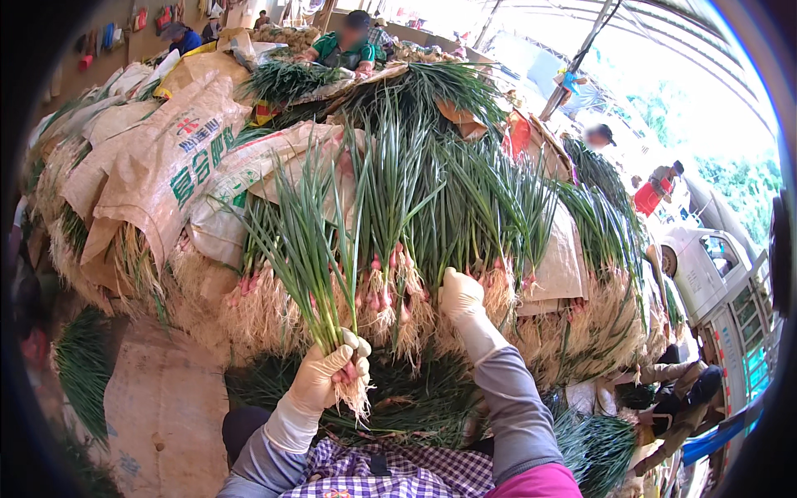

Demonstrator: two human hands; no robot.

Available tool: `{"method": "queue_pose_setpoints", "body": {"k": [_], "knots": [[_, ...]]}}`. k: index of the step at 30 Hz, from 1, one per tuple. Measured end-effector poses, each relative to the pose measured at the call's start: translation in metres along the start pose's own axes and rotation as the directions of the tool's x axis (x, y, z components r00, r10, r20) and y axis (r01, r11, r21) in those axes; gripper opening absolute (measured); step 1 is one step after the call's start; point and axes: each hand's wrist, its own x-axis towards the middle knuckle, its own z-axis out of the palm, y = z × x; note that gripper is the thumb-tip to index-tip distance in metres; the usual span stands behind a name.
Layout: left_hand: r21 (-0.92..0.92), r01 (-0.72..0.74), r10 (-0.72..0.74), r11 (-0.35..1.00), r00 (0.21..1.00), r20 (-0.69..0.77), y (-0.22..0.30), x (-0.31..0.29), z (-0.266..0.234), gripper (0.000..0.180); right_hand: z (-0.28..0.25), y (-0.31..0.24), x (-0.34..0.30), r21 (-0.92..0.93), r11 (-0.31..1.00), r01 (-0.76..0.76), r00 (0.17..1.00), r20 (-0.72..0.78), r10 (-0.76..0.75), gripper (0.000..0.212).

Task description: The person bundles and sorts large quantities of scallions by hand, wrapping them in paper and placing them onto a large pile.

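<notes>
My left hand (320, 375), in a pale glove, is closed around a small bunch of green garlic (325, 311). The long green leaves point up and away from me, while pinkish bulbs and pale roots stick out below the fingers. My right hand (462, 294), gloved too, reaches forward to the front of a big heap, with its fingers closed at the stalks of more green garlic (465, 195). What those fingers hold is hidden behind the hand. Loose plants with pink bulbs (380, 290) hang over the heap's front between my hands.
Woven sacks (158, 158) cover the heap's left side. Cut greens (398, 398) lie below my hands, and a flattened sack (166, 407) is at lower left. Another person (349, 46) works across the heap. A white truck (706, 261) stands at right.
</notes>
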Motion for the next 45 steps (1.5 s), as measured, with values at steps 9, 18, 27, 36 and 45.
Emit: {"method": "queue_pose_setpoints", "body": {"k": [9, 18, 27, 36, 45], "knots": [[0.075, -0.09, 0.089, 0.993, 0.996, 0.02, 0.016, -0.015, 0.003, 0.013, -0.074, 0.091, -0.046, 0.204, 0.87, -0.449, 0.826, -0.277, 0.491, 0.019], [0.043, -0.082, 0.081, 0.996, 0.997, 0.007, 0.009, -0.015, 0.005, 0.013, -0.01, 0.107, -0.16, 0.927, 0.179, 0.329, 0.469, -0.324, 0.821, 0.019], [0.07, -0.076, 0.075, 0.995, 0.997, 0.018, 0.007, -0.01, 0.007, 0.015, 0.103, -0.007, -0.193, 0.566, 0.811, 0.148, 0.952, 0.14, -0.271, 0.013], [0.05, -0.042, 0.041, 0.998, 0.999, 0.013, 0.004, -0.004, -0.002, 0.015, 0.02, -0.017, 0.019, 0.393, 0.919, -0.023, 0.993, -0.099, 0.068, 0.025], [0.046, -0.069, 0.07, 0.997, 0.998, -0.004, 0.011, -0.01, -0.003, 0.014, 0.021, -0.009, 0.022, 0.393, 0.917, 0.062, 0.962, -0.269, 0.05, 0.021]]}}
